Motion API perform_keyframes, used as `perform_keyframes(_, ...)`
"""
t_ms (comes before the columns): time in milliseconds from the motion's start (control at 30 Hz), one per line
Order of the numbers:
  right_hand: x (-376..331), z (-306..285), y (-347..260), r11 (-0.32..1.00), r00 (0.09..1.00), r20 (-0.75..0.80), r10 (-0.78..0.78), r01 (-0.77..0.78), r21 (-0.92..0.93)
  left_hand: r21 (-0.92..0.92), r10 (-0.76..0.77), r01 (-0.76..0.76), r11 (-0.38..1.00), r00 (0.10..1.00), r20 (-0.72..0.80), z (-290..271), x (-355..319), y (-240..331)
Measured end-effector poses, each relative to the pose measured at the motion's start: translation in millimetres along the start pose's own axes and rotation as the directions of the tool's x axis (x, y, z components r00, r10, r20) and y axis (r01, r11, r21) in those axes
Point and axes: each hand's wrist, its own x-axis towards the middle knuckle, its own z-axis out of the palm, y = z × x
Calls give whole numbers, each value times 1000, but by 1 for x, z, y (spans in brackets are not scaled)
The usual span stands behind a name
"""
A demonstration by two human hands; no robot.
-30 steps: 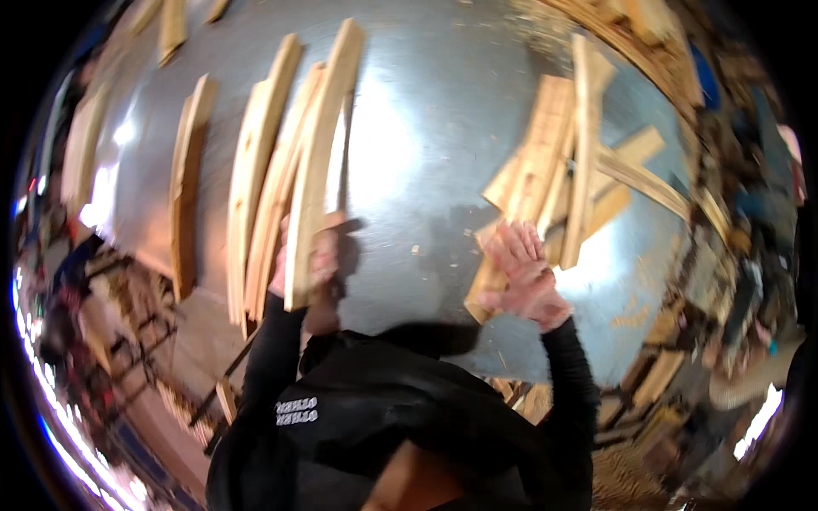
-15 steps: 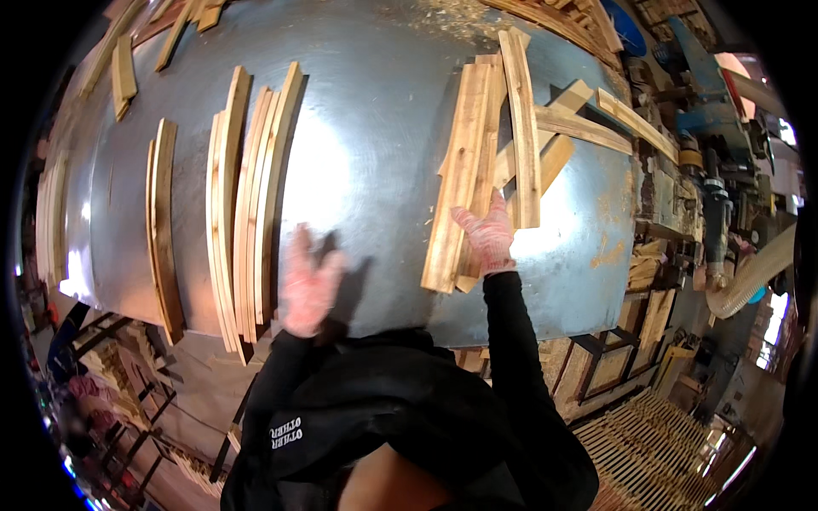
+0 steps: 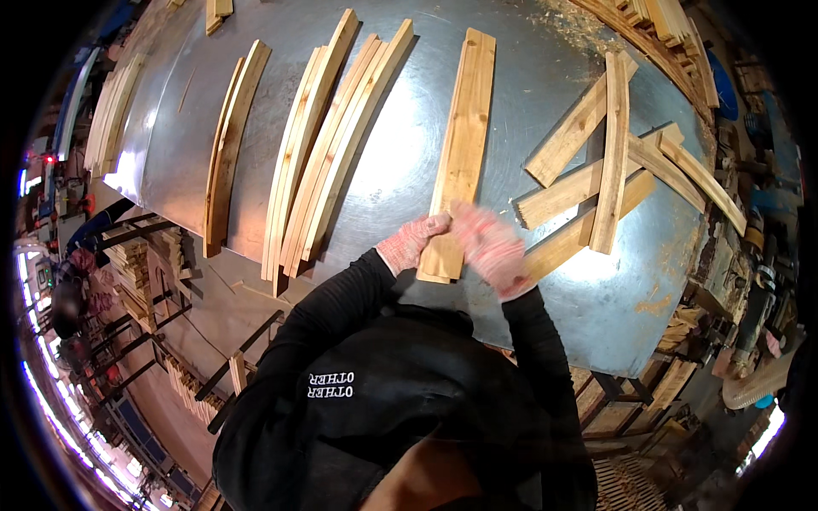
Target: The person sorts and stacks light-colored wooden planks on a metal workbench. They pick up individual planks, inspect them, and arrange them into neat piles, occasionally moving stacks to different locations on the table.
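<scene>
In front of me a small stack of long wooden boards (image 3: 467,123) lies lengthwise on the metal table, its edges nearly lined up. My left hand (image 3: 411,242), in a pink-and-white knit glove, is closed on the stack's left edge close to its near end. Across from it, my gloved right hand (image 3: 492,249) is at the right edge of the same stack, its fingers reaching over the top. Motion smears those fingers, so their grip cannot be made out.
Upright rows of narrow boards (image 3: 349,149) stand left of the stack, with a shorter pair (image 3: 234,145) beyond. Loose crossed boards (image 3: 612,153) lie to the right on the metal table (image 3: 588,311). Sawdust (image 3: 579,25) covers the far edge. A ribbed hose (image 3: 754,383) is at far right.
The stack has come away from the crossed boards, leftward toward the rows. My left hand, open and apart before, now holds its edge. My right hand has moved with it. The view has turned.
</scene>
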Motion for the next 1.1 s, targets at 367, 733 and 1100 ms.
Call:
perform_keyframes(367, 100, -63, 98, 607, 583, -504, 637, -782, -138, 18, 10, -10, 1000, 1000, 22, 31, -10, 19)
perform_keyframes(733, 17, 48, 34, 237, 779, 203, 594, -410, 881, 730, 582, -295, 617, 795, -170, -21, -35, -31)
perform_keyframes(1100, 36, 11, 7, 671, 822, 21, 569, -479, 567, 979, 812, -199, 41, 577, 83, 27, -96, 20)
